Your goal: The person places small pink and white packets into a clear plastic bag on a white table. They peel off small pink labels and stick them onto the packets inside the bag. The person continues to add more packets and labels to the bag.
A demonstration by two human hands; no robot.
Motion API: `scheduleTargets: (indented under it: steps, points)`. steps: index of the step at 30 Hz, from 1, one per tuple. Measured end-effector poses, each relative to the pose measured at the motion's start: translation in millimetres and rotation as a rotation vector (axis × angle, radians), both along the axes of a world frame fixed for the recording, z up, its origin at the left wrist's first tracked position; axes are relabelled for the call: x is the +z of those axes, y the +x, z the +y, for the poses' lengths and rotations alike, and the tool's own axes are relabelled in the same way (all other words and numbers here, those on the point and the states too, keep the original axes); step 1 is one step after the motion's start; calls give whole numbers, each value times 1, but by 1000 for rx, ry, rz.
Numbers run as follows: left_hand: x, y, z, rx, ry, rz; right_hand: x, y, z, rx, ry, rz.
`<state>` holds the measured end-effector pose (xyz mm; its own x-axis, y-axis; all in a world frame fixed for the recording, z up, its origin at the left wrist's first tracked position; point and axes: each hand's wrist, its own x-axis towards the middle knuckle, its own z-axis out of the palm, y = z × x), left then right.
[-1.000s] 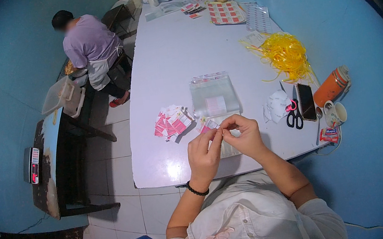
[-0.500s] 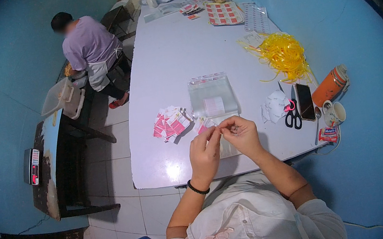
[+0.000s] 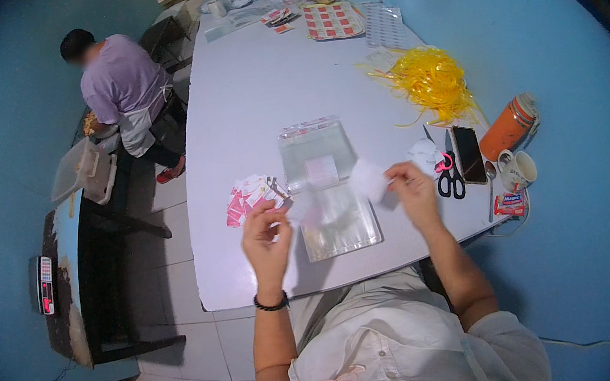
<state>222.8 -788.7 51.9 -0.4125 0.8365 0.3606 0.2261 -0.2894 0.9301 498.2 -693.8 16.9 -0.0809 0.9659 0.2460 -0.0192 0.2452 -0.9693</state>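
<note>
Blue-walled room, long white table [image 3: 246, 90]. Left hand [image 3: 266, 234] is raised above the near table edge, fingers pinched on a clear plastic sleeve [image 3: 307, 207]; right hand [image 3: 414, 190] pinches a small white paper slip [image 3: 369, 179]. Between them lies a stack of clear plastic bags [image 3: 324, 188], a pile of red-and-white packets [image 3: 248, 196] just left. Black scissors [image 3: 449, 181], dark phone [image 3: 468, 154], orange flask [image 3: 508, 127], yellow plastic ties [image 3: 433, 81] sit on the right. Person in purple top [image 3: 124, 91] works well apart, far left.
</note>
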Motion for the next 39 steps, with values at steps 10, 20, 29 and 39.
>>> scheduleTargets:
  steps: [10, 20, 29, 39]
  points:
    - [-10, 2, -2, 88, -4, 176, 13, 0, 8, -165, 478, -753]
    - [-45, 47, -15, -181, 63, 897, 17, -58, 10, 377, -20, -513]
    - [-66, 46, -16, -183, -48, 880, -22, -57, 25, 415, 264, -659]
    - [-51, 41, 15, -244, -133, 954, -9, -24, -7, 322, 328, -889]
